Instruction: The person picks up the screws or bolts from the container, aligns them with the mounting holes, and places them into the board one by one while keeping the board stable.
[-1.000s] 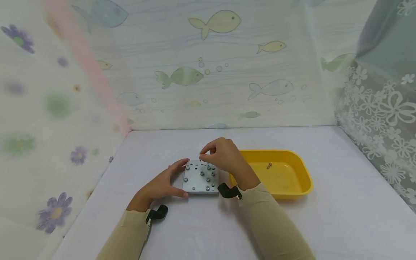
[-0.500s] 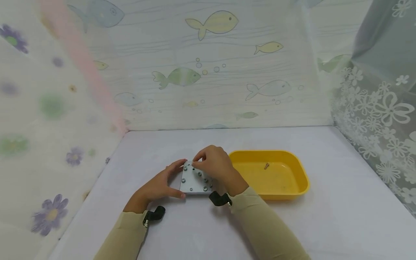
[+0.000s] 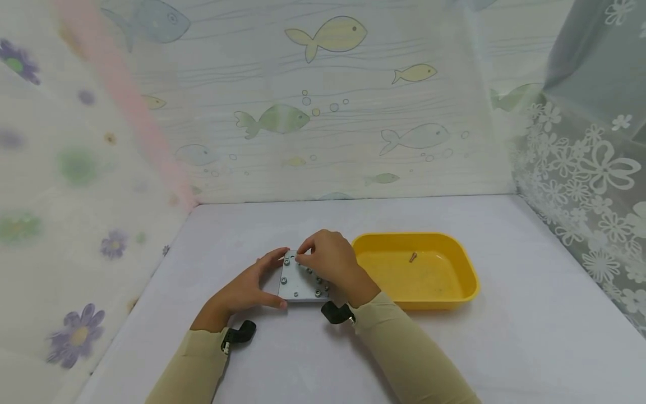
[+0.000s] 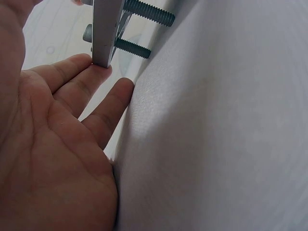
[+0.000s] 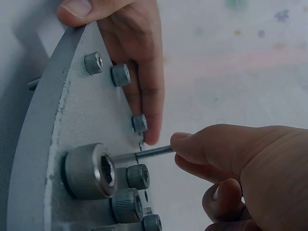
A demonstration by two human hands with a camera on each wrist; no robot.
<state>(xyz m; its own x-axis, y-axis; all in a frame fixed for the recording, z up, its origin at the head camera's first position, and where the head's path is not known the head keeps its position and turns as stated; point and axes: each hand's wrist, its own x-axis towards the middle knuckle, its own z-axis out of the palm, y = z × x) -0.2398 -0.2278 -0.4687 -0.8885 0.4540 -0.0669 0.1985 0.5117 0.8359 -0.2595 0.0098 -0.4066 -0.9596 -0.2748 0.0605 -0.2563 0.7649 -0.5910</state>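
Note:
A silver metal plate [image 3: 298, 286] is held at its left side by my left hand [image 3: 242, 293], thumb at the near edge, fingers at the far edge. Socket-head bolts [image 5: 91, 171] of several sizes stand in the plate. Threaded shanks [image 4: 132, 48] stick out from its underside in the left wrist view. My right hand [image 3: 329, 257] is over the plate's far part. Its thumb and index finger pinch a thin screw [image 5: 158, 151], whose head is hidden in the grip. The screw's threaded end points at the plate, close to its surface.
A yellow tray [image 3: 466, 255] stands right of the plate, with one small copper-coloured bolt [image 3: 413, 257] lying in it. White cloth covers the table [image 3: 292, 359]. A fish-print curtain [image 3: 212, 112] hangs behind, and further curtains flank the table.
My right hand has moved left and down with the screw, towards the plate's far left part. The left hand keeps its hold on the plate. The head view has shifted slightly.

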